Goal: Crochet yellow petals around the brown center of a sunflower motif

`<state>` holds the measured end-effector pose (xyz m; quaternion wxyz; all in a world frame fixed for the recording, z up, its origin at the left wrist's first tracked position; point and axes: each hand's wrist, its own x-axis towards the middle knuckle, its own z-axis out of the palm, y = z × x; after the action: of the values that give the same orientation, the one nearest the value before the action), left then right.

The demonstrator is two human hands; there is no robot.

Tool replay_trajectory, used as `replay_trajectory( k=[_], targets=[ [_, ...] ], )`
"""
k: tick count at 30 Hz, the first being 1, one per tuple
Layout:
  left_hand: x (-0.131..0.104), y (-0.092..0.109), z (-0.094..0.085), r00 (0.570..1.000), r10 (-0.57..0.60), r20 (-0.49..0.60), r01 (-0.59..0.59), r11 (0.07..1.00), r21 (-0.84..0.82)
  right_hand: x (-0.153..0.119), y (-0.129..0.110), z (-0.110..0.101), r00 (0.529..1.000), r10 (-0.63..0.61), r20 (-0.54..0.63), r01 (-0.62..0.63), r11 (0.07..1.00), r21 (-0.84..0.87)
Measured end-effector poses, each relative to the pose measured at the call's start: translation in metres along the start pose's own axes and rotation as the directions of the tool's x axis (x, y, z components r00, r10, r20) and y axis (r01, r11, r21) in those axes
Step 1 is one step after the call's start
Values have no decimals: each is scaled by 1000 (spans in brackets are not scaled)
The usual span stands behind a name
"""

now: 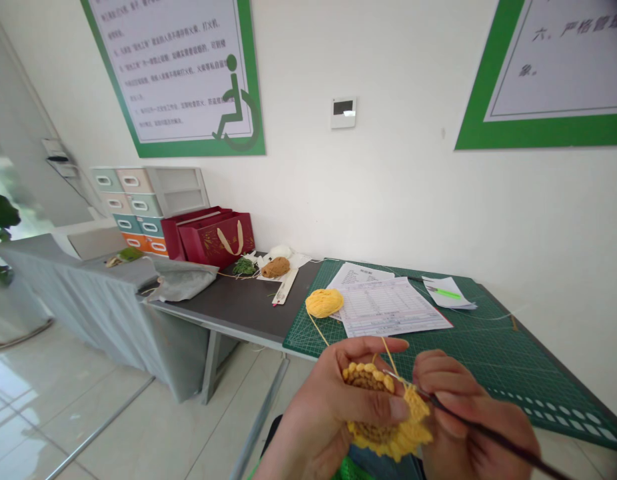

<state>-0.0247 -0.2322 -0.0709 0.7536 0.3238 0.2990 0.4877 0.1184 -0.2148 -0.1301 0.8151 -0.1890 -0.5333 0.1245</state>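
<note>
My left hand (333, 407) pinches a round crochet piece (371, 379) with a brown centre and a yellow scalloped edge. Its thumb lies across the front, and the index finger is stretched out with yellow yarn running over it. In my right hand (468, 407) is a crochet hook (488, 433) with a dark handle; the thin metal tip is at the yellow edge of the piece. The yarn leads back to a yellow yarn ball (324, 303) on the green cutting mat (493, 347). My right fingertips are close to the right side of the piece.
Printed papers (393, 307) and a bright green pen (444, 293) lie on the mat. Left of it, a brown yarn ball (275, 267), green yarn (244, 266) and a dark red gift bag (213, 237) rest on the dark table (258, 313). Drawer boxes (138, 207) stand behind.
</note>
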Motion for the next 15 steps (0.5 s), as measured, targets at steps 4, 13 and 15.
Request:
replay_trajectory(
  k=[4, 13, 15],
  targets=[
    [0, 4, -2, 997, 53, 50, -55, 997, 48, 10, -13, 10, 926, 375, 45, -368, 870, 330],
    [-2, 2, 6, 975, 208, -75, -196, 971, 140, -3, -4, 5, 785, 606, 131, -619, 757, 207],
    [-2, 2, 6, 972, 206, -112, -189, 972, 140, -6, -1, 2, 863, 496, 95, -503, 861, 81]
  ],
)
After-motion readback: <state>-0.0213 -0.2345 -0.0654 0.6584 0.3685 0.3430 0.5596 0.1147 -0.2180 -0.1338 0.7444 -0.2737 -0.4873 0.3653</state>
